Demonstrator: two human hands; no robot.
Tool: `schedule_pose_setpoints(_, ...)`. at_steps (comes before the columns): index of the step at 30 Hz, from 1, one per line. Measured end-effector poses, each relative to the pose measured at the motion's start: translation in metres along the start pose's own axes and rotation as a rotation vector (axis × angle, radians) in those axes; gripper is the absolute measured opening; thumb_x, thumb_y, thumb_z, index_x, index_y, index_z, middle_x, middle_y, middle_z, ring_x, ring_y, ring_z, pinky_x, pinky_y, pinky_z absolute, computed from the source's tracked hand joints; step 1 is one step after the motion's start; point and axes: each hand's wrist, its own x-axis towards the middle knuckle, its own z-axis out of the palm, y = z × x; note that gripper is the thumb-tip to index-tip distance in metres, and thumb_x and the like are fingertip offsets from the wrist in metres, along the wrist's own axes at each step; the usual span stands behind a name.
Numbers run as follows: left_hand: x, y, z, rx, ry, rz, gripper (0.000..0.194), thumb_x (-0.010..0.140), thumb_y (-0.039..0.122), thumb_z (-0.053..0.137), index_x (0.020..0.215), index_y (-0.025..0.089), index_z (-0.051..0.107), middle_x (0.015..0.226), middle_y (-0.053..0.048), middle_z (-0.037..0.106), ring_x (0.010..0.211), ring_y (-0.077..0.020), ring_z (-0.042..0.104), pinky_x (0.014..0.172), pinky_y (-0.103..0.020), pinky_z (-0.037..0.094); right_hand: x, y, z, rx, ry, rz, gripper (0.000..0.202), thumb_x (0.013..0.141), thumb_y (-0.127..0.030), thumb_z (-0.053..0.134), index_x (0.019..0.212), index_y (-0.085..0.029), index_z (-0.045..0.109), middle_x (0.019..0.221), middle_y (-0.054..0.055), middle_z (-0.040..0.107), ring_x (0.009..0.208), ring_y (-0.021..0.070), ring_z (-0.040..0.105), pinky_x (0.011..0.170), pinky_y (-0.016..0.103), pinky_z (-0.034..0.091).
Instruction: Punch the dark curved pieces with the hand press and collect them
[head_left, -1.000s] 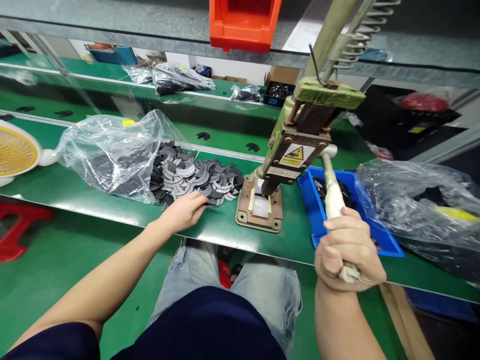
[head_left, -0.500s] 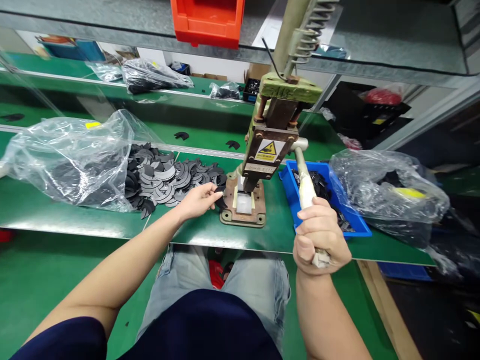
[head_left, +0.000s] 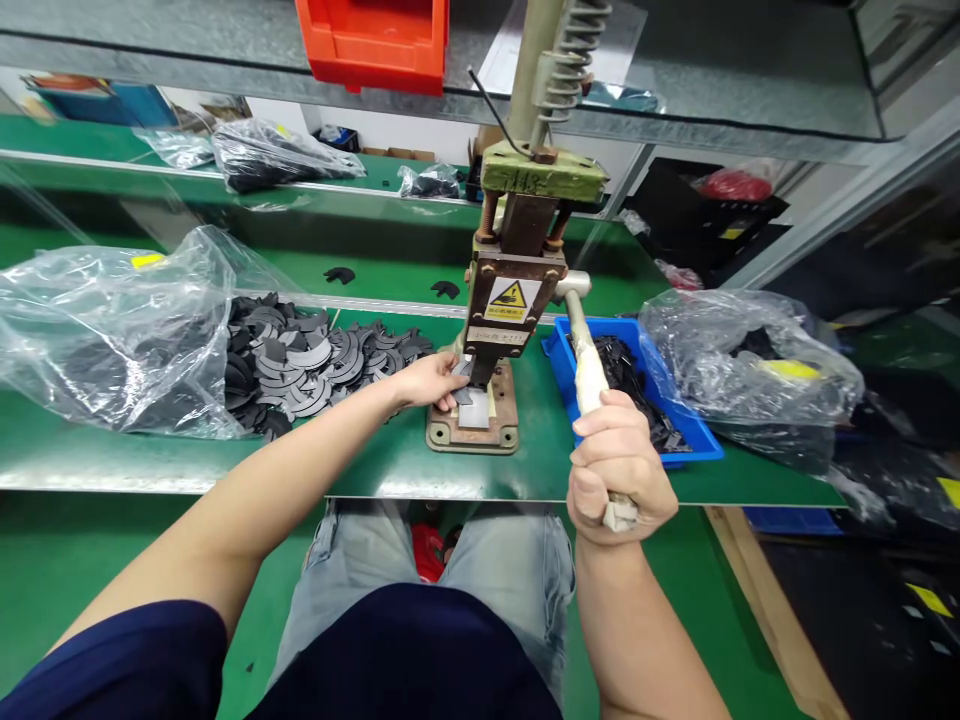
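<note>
My left hand point(head_left: 433, 380) pinches a dark grey curved piece point(head_left: 463, 382) at the left side of the press's working spot, just under the ram. A pale block point(head_left: 474, 410) sits on the brown base plate point(head_left: 499, 437) beside it. My right hand point(head_left: 624, 465) is wrapped round the tape-covered lever point(head_left: 589, 372) of the hand press point(head_left: 501, 290). The lever slants down toward me from its pivot on the press's right side. To the left of my left hand lies a heap of grey curved pieces point(head_left: 307, 360), partly inside a clear plastic bag point(head_left: 150, 340).
A blue tray point(head_left: 694, 445) of small black parts stands right of the press, with another clear bag point(head_left: 757, 370) beside it. An orange bin point(head_left: 375, 45) is on the shelf above. Two loose dark pieces point(head_left: 445, 289) lie behind the press.
My left hand has moved the curved piece in from the base's left edge to beneath the ram. My right hand keeps its grip on the lever. The view has shifted slightly.
</note>
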Motion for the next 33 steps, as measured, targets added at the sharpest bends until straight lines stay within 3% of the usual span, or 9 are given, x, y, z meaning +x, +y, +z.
schedule_pose_setpoints(6,0.008,0.009,-0.002,0.016,-0.055,-0.116,0.029,0.086,0.030,0.083,0.095,0.019,0.058,0.054,0.004,0.063,0.043,-0.0126,0.064,0.042,-0.018,0.048,-0.001,-0.001,0.002,-0.007,0.008,0.018,0.027,0.085,-0.037,0.065,0.062,-0.030,0.052,0.056,-0.005,0.058,0.068,0.0227,0.068,0.096,0.065,0.058)
schedule_pose_setpoints(10,0.012,0.022,-0.002,0.112,-0.046,-0.221,0.025,0.088,0.027,0.081,0.103,0.018,0.063,0.050,0.004,0.061,0.038,-0.0126,0.059,0.040,-0.018,0.046,0.000,-0.002,0.003,-0.004,0.015,0.011,0.030,0.088,-0.038,0.064,0.062,-0.029,0.051,0.056,-0.005,0.057,0.068,0.0219,0.067,0.095,0.064,0.058)
schedule_pose_setpoints(17,0.008,0.046,-0.002,0.155,-0.085,-0.378,0.028,0.094,0.024,0.074,0.118,0.015,0.062,0.050,0.002,0.062,0.036,-0.0109,0.055,0.042,-0.017,0.047,0.001,-0.001,0.003,0.071,0.020,-0.056,0.027,0.088,-0.025,0.066,0.064,-0.022,0.054,0.063,-0.004,0.060,0.075,0.0186,0.068,0.099,0.060,0.057)
schedule_pose_setpoints(20,0.003,0.044,0.002,0.133,-0.055,-0.364,0.032,0.096,0.028,0.073,0.122,0.016,0.061,0.055,0.000,0.065,0.041,-0.0130,0.061,0.046,-0.019,0.053,0.003,-0.002,0.001,0.067,-0.008,-0.057,0.026,0.087,-0.022,0.066,0.065,-0.022,0.054,0.063,-0.004,0.060,0.077,0.0188,0.068,0.100,0.059,0.056)
schedule_pose_setpoints(25,-0.005,0.023,0.008,0.013,0.014,-0.326,0.037,0.095,0.040,0.074,0.118,0.016,0.060,0.064,-0.003,0.069,0.052,-0.0171,0.072,0.052,-0.022,0.059,0.003,-0.003,-0.002,0.063,-0.058,-0.062,0.023,0.087,-0.021,0.065,0.066,-0.023,0.054,0.065,-0.004,0.061,0.080,0.0186,0.068,0.103,0.059,0.055)
schedule_pose_setpoints(29,-0.005,0.014,0.011,0.001,0.055,-0.310,0.033,0.093,0.041,0.076,0.112,0.017,0.061,0.062,-0.001,0.068,0.049,-0.0151,0.070,0.050,-0.020,0.056,0.001,-0.001,-0.001,0.055,-0.019,-0.061,0.024,0.087,-0.025,0.066,0.066,-0.023,0.055,0.065,-0.004,0.061,0.078,0.0181,0.068,0.102,0.059,0.056)
schedule_pose_setpoints(33,-0.001,0.020,0.015,0.066,0.102,-0.316,0.028,0.095,0.038,0.073,0.113,0.019,0.065,0.053,0.002,0.063,0.040,-0.0120,0.060,0.045,-0.018,0.049,0.001,0.001,0.001,0.060,0.002,-0.062,0.027,0.089,-0.028,0.066,0.065,-0.024,0.055,0.064,-0.004,0.061,0.076,0.0183,0.069,0.100,0.058,0.058)
